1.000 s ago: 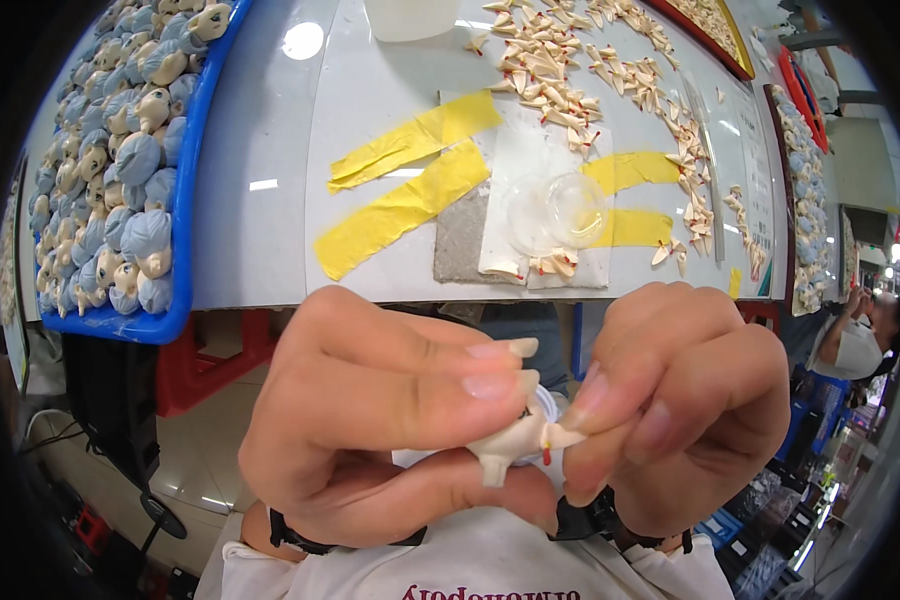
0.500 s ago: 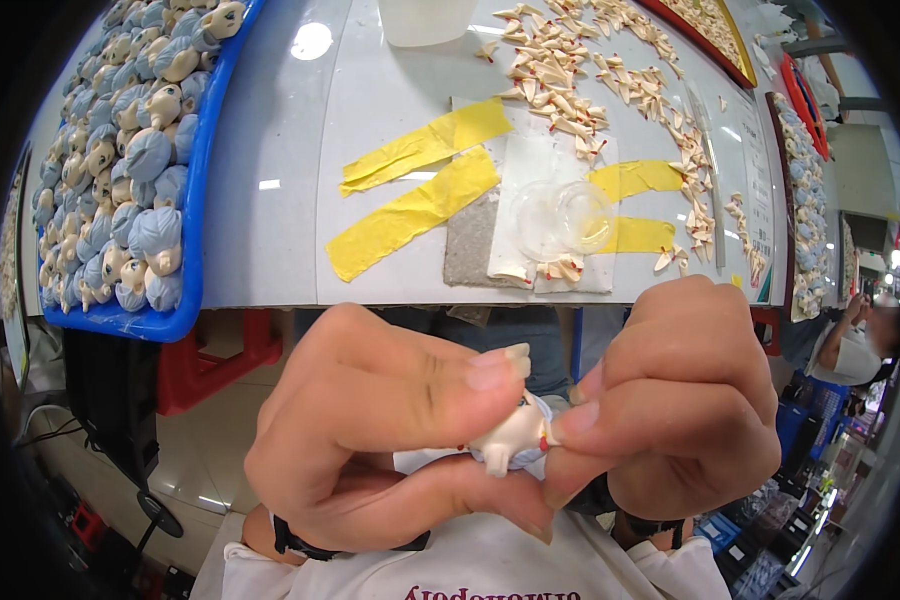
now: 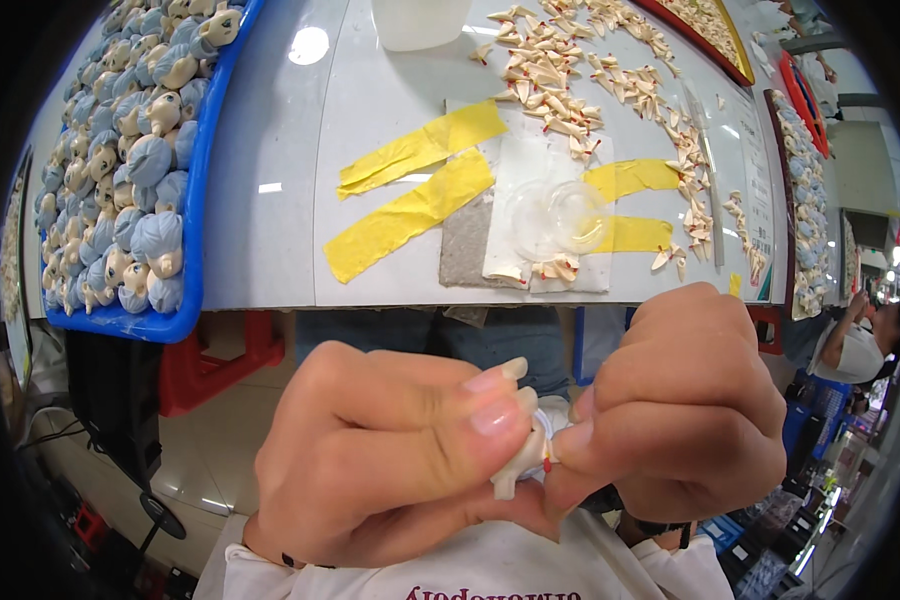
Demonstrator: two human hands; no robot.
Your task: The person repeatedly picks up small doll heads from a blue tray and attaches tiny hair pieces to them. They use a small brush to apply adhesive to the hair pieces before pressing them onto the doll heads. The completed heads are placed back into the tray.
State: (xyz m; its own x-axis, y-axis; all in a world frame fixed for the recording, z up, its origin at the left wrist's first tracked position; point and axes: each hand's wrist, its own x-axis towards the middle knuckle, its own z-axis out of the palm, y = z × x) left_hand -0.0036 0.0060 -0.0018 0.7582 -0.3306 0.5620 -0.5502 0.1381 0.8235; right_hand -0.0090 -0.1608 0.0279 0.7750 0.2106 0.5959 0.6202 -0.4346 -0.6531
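Observation:
My left hand (image 3: 390, 450) is closed around a small doll head (image 3: 520, 466), thumb and fingers covering much of it. The head has a cream face side, pale blue hair and a short neck stub pointing down. Against its right side, my right hand (image 3: 685, 410) pinches a tiny cream ear-shaped piece with a red tip (image 3: 548, 462), mostly hidden by the fingertips. Both hands are held in front of my white shirt, just below the table's near edge. Whether the piece is seated in the head cannot be made out.
A blue tray (image 3: 195, 240) of blue-haired doll heads stands at left. Many loose pointed cream pieces (image 3: 550, 75) lie on the table (image 3: 270, 130). Yellow tape strips (image 3: 410, 215), a clear round dish (image 3: 560, 218) on a white cloth and a translucent tub (image 3: 420, 22) are nearby. A person sits far right.
My left hand has shifted slightly right and down, its thumb now covering more of the head, which has tilted. My right hand has moved slightly, still pinching at the head's side.

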